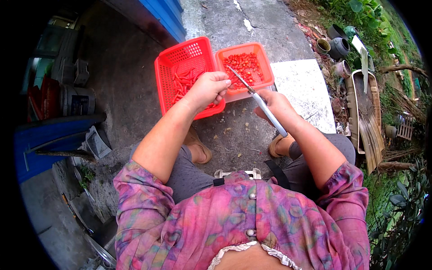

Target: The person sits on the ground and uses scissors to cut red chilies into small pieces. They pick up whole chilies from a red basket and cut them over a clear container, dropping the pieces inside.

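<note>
My left hand point(209, 90) is closed in a pinch over the right side of a red plastic basket point(160, 85). A bit of red at its fingertips looks like a chili pepper, mostly hidden by the fingers. Whole red chili peppers point(183, 81) lie in that basket. My right hand point(278, 108) grips scissors point(269, 112) with a pale grey handle, seen nearly edge-on. Their metal blades point up and left over an orange-red basket point(265, 58), close to my left fingertips. Chopped red chili pieces point(245, 65) cover much of this basket's bottom.
A white slab point(303, 90) lies right of the baskets. My shoes point(200, 150) rest on grey concrete. Pots point(338, 47) and a long, worn trough point(360, 108) stand along the planted edge at right. A bucket point(77, 101) and stacked red crates point(48, 99) are at left.
</note>
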`<move>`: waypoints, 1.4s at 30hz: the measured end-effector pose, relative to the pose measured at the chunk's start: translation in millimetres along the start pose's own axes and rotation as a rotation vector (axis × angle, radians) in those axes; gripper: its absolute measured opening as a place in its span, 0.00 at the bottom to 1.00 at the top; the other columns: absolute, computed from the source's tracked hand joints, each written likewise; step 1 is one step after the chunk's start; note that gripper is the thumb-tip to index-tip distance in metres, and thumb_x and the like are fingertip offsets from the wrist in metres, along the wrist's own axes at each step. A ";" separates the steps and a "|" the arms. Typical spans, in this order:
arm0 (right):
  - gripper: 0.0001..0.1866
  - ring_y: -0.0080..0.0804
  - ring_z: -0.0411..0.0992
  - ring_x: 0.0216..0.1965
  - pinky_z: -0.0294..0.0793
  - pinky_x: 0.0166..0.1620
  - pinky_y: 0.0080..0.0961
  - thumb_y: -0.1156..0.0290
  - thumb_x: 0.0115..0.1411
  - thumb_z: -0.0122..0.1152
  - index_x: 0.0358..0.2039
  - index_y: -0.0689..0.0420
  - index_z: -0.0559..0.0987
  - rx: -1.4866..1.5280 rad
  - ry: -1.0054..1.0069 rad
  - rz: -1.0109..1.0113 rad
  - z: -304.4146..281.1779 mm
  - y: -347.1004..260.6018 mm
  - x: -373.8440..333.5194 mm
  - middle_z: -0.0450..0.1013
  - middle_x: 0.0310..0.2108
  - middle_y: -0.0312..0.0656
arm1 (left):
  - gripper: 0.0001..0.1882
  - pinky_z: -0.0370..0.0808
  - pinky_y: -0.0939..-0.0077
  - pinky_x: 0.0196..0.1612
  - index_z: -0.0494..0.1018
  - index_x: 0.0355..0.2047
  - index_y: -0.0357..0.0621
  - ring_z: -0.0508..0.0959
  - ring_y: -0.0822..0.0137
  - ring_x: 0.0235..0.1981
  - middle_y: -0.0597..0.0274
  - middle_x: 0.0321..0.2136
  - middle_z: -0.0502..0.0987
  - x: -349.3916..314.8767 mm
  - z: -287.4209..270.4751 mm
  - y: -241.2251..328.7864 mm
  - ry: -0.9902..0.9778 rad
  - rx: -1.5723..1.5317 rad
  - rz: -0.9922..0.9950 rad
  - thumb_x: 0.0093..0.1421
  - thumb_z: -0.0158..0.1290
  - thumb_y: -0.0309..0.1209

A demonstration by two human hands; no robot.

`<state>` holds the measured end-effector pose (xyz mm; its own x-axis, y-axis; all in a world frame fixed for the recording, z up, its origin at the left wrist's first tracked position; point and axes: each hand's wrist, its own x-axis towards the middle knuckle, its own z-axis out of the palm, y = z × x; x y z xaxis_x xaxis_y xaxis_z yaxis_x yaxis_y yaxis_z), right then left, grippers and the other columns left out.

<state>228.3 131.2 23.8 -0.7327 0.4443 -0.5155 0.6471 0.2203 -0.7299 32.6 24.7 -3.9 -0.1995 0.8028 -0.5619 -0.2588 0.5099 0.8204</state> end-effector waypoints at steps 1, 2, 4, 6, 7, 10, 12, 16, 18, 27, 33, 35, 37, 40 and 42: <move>0.15 0.37 0.76 0.29 0.72 0.33 0.31 0.73 0.46 0.61 0.37 0.60 0.75 -0.004 -0.007 0.031 0.4 -2.7 0.1 0.75 0.26 0.49 | 0.07 0.59 0.86 0.16 0.70 0.30 0.40 0.61 0.80 0.13 0.72 0.15 0.64 0.3 -1.2 0.3 0.008 -0.013 -0.011 0.62 0.45 0.28; 0.14 0.37 0.76 0.29 0.72 0.32 0.31 0.73 0.46 0.61 0.36 0.60 0.75 -0.009 -0.014 0.062 0.6 -4.3 -0.2 0.75 0.25 0.49 | 0.07 0.59 0.86 0.16 0.70 0.29 0.40 0.61 0.80 0.13 0.72 0.15 0.64 0.8 -2.2 -0.4 0.011 -0.007 -0.017 0.62 0.45 0.28; 0.15 0.37 0.76 0.30 0.71 0.33 0.31 0.73 0.47 0.61 0.37 0.60 0.75 0.008 -0.015 0.054 0.1 -4.9 -1.1 0.75 0.26 0.49 | 0.07 0.59 0.86 0.16 0.70 0.29 0.39 0.61 0.80 0.13 0.72 0.15 0.64 1.9 -4.3 -3.2 0.019 0.004 -0.029 0.63 0.45 0.28; 0.15 0.38 0.75 0.30 0.71 0.33 0.32 0.72 0.47 0.61 0.37 0.60 0.74 0.029 0.003 0.031 -0.2 -0.3 -0.6 0.75 0.26 0.49 | 0.07 0.60 0.86 0.16 0.70 0.30 0.40 0.62 0.80 0.13 0.71 0.15 0.65 3.2 -4.5 -3.8 0.028 0.014 -0.031 0.63 0.45 0.28; 0.15 0.38 0.75 0.30 0.71 0.33 0.32 0.72 0.47 0.61 0.37 0.60 0.74 0.042 0.017 0.010 2.0 7.3 2.2 0.74 0.26 0.49 | 0.07 0.60 0.86 0.16 0.70 0.30 0.40 0.62 0.80 0.14 0.71 0.15 0.65 3.6 -4.5 -4.2 0.033 0.018 -0.033 0.63 0.45 0.28; 0.16 0.38 0.75 0.31 0.71 0.34 0.32 0.72 0.48 0.61 0.38 0.60 0.73 0.048 0.027 -0.039 6.7 15.8 4.7 0.74 0.27 0.49 | 0.07 0.62 0.86 0.16 0.70 0.30 0.40 0.64 0.80 0.14 0.71 0.16 0.66 6.0 -2.3 -6.8 0.055 -0.030 0.017 0.63 0.45 0.28; 0.16 0.38 0.75 0.31 0.71 0.34 0.32 0.72 0.48 0.61 0.39 0.60 0.73 0.055 0.013 -0.057 8.8 15.5 4.0 0.74 0.27 0.49 | 0.07 0.62 0.86 0.16 0.70 0.31 0.40 0.64 0.80 0.14 0.71 0.16 0.66 4.4 0.4 -4.6 0.028 -0.050 0.034 0.62 0.45 0.28; 0.16 0.38 0.75 0.30 0.71 0.34 0.32 0.72 0.47 0.61 0.39 0.60 0.74 0.058 0.013 -0.059 9.0 12.9 3.4 0.74 0.27 0.50 | 0.06 0.62 0.86 0.16 0.70 0.31 0.40 0.64 0.79 0.13 0.71 0.16 0.67 3.5 4.6 -4.7 -0.046 -0.063 0.020 0.62 0.45 0.28; 0.16 0.38 0.75 0.30 0.71 0.34 0.32 0.72 0.47 0.61 0.38 0.61 0.74 0.052 0.010 -0.037 7.4 9.0 2.5 0.74 0.27 0.50 | 0.06 0.63 0.85 0.16 0.70 0.30 0.40 0.65 0.79 0.13 0.70 0.16 0.67 2.8 3.3 -2.8 -0.052 -0.062 0.015 0.62 0.45 0.27; 0.15 0.39 0.75 0.30 0.71 0.34 0.32 0.71 0.47 0.60 0.36 0.61 0.74 0.031 0.040 -0.027 6.0 5.0 -0.9 0.74 0.26 0.51 | 0.06 0.66 0.85 0.17 0.70 0.31 0.40 0.67 0.79 0.15 0.70 0.17 0.68 7.8 -1.5 -7.3 0.025 -0.111 -0.003 0.62 0.45 0.27; 0.17 0.42 0.76 0.32 0.71 0.35 0.34 0.70 0.49 0.60 0.40 0.61 0.73 0.041 0.028 -0.074 10.6 8.2 -0.9 0.75 0.27 0.52 | 0.05 0.66 0.86 0.16 0.70 0.31 0.40 0.68 0.78 0.14 0.69 0.17 0.70 3.6 6.8 -2.0 -0.004 -0.092 -0.014 0.62 0.46 0.26; 0.16 0.42 0.76 0.31 0.71 0.34 0.34 0.70 0.48 0.60 0.39 0.61 0.74 0.044 0.031 -0.073 7.5 3.1 -3.2 0.75 0.27 0.53 | 0.05 0.66 0.86 0.16 0.70 0.30 0.40 0.68 0.77 0.13 0.68 0.16 0.70 2.7 6.9 -0.6 -0.015 -0.077 -0.023 0.62 0.46 0.26; 0.16 0.42 0.76 0.30 0.72 0.34 0.34 0.70 0.48 0.60 0.38 0.61 0.74 0.022 0.005 -0.035 4.9 0.3 -3.8 0.75 0.26 0.53 | 0.05 0.65 0.86 0.15 0.70 0.30 0.40 0.68 0.77 0.12 0.68 0.16 0.69 2.7 7.0 0.8 0.010 -0.065 -0.033 0.62 0.46 0.26; 0.15 0.42 0.76 0.29 0.72 0.33 0.34 0.71 0.47 0.61 0.37 0.62 0.75 -0.029 0.002 -0.017 2.5 -4.4 -3.1 0.75 0.24 0.52 | 0.06 0.64 0.85 0.14 0.70 0.29 0.40 0.67 0.77 0.12 0.69 0.15 0.69 4.8 3.4 -2.0 0.000 -0.065 -0.027 0.62 0.46 0.27; 0.15 0.41 0.76 0.29 0.72 0.33 0.34 0.72 0.47 0.61 0.37 0.61 0.75 -0.044 0.014 -0.008 3.0 -4.3 -3.4 0.75 0.24 0.52 | 0.07 0.64 0.86 0.14 0.70 0.29 0.40 0.67 0.78 0.12 0.70 0.15 0.68 4.5 4.0 -0.1 0.026 -0.046 -0.024 0.62 0.45 0.28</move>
<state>227.4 126.2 27.3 -0.7354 0.4543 -0.5028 0.6497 0.2620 -0.7136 35.5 29.5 -6.0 -0.2166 0.7822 -0.5842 -0.3065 0.5137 0.8014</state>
